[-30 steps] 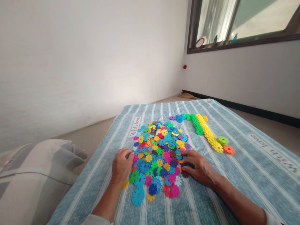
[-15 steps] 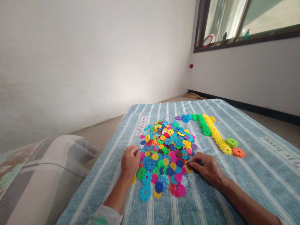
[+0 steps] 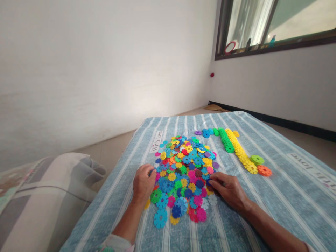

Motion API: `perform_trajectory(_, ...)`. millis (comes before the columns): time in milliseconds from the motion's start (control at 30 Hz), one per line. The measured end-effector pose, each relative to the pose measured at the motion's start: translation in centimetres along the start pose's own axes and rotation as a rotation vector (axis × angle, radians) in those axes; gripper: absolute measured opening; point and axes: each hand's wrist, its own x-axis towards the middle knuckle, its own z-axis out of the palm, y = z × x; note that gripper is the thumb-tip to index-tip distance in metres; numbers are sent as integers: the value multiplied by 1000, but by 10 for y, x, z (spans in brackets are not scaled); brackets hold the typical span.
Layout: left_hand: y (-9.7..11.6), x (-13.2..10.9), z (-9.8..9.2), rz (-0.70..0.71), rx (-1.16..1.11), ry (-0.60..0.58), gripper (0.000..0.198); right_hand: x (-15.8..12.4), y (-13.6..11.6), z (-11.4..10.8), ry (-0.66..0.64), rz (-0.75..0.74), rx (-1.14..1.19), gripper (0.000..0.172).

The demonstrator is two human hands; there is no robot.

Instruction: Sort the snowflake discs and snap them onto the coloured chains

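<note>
A pile of flat plastic snowflake discs (image 3: 185, 171) in many colours lies on a blue striped bedsheet (image 3: 275, 196). My left hand (image 3: 143, 183) rests at the pile's left edge, fingers curled on a disc I cannot make out. My right hand (image 3: 228, 190) sits at the pile's right edge, its fingers pinched together on discs there. Beyond the pile runs a joined row of yellow discs (image 3: 240, 152) beside a row of green discs (image 3: 225, 140), with single green (image 3: 257, 159) and orange (image 3: 264, 170) discs at its near end.
A grey pillow (image 3: 47, 199) lies at the left of the bed. White walls stand behind and to the right, with a dark-framed window (image 3: 273, 26) up right and bare floor (image 3: 115, 147) around the bed. A few blue and purple discs (image 3: 206, 133) lie at the rows' far end.
The view has shifted slightly. My right hand moved a little left into the pile's edge. My left hand stays at the pile's left edge.
</note>
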Motion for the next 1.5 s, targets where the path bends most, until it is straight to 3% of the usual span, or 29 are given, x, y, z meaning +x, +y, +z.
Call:
perform_trajectory(233, 4, 0, -1, 63, 33, 28, 22, 0, -1, 0, 29, -8, -27, 22)
perform_trajectory(467, 27, -4, -11, 237, 27, 13, 21, 2, 0, 2, 46, 23, 25, 22)
perform_trajectory(667, 49, -8, -23, 302, -30, -233, 23, 8, 0, 10, 51, -58, -14, 22)
perform_trajectory(933, 84, -13, -48, 185, -41, -824, 19, 12, -8, 19, -53, -122, -190, 24)
perform_trajectory(1033, 95, -18, -52, 181, 18, -973, 17, 12, -7, 20, -57, -129, -231, 23)
perform_trajectory(1267, 109, -26, -55, 204, 196, -1062, 19, 12, -9, 19, -61, -96, -297, 21)
perform_trajectory(1500, 103, -30, -50, 240, 181, -1049, 14, 14, -14, 13, -128, -47, -396, 21)
